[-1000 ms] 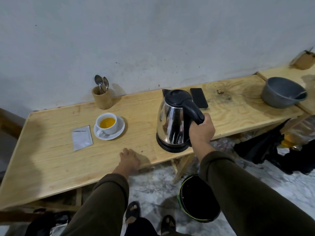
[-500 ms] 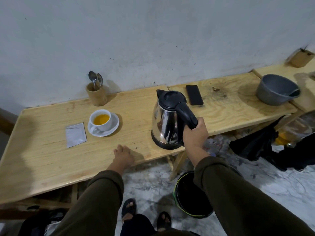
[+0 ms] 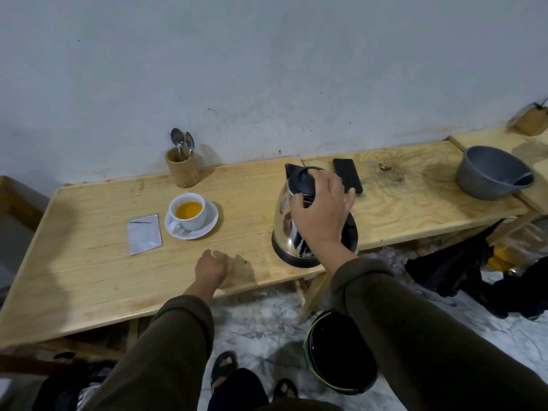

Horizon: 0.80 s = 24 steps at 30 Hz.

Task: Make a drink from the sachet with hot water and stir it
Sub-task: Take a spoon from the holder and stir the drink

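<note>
1. One kettle (image 3: pixel 292 223) is standing upright on the wooden table (image 3: pixel 89 256), its long axis vertical and its spout pointing toward the wall and a little to the left.
2. The right hand (image 3: pixel 321 210) is hovering over the kettle's black lid and handle with the fingers (image 3: pixel 318 180) spread and loosely curled; whether they are touching the kettle is not clear, and they are not closing around anything.
3. The left hand (image 3: pixel 211 266) is sitting at the table's near edge, left of the kettle, fingers curled under and loose, holding nothing.
4. One white cup (image 3: pixel 187 212) is sitting upright on one white saucer (image 3: pixel 207 225), well to the left of the kettle, with orange-yellow liquid showing inside it and its handle pointing toward the near-left.
5. One silver sachet (image 3: pixel 144 234) is lying flat just left of the saucer, its long axis running roughly away from the table's near edge, torn end toward the wall.
6. Two spoons (image 3: pixel 181 143) are standing bowl-up in one wooden holder (image 3: pixel 182 170), behind the cup and left of the kettle.
7. One black phone (image 3: pixel 347 175) is lying flat just behind and right of the kettle.
8. One grey bowl (image 3: pixel 490 172) is sitting far to the right of the kettle.
</note>
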Tool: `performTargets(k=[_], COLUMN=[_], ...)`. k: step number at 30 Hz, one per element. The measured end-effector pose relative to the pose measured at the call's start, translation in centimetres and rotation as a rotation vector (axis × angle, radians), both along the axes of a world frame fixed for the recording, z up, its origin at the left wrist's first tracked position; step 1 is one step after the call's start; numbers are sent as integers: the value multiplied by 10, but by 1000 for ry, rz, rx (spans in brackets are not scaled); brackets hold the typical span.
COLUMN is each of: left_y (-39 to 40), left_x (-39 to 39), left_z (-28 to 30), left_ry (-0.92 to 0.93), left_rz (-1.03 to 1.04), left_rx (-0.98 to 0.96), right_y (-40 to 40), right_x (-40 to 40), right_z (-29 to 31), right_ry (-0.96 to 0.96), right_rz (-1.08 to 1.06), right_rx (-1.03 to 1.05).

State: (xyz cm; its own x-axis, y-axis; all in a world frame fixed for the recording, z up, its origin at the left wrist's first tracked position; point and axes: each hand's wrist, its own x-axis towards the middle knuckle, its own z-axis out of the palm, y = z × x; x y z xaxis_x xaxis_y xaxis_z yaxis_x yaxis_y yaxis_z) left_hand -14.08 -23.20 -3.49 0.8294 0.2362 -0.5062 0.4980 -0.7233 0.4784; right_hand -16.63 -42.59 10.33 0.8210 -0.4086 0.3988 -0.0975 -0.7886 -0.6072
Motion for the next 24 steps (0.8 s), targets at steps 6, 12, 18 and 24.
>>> performTargets(k=[6, 12, 18, 24], left_y=[37, 86, 131, 149], left_x=[5, 30, 69, 94], left_z=[15, 26, 27, 28], left_ry=[-85, -153, -35, 46], left_rz=[234, 222, 39, -84], left_rx=[-168, -181, -146, -147], right_y=[58, 123, 171, 193], right_x=[31, 81, 140, 191], right_z=[5, -5, -16, -21], right_ry=[48, 269, 426, 507], right_rz=[317, 429, 360, 236], right_rx=[117, 181, 235, 292])
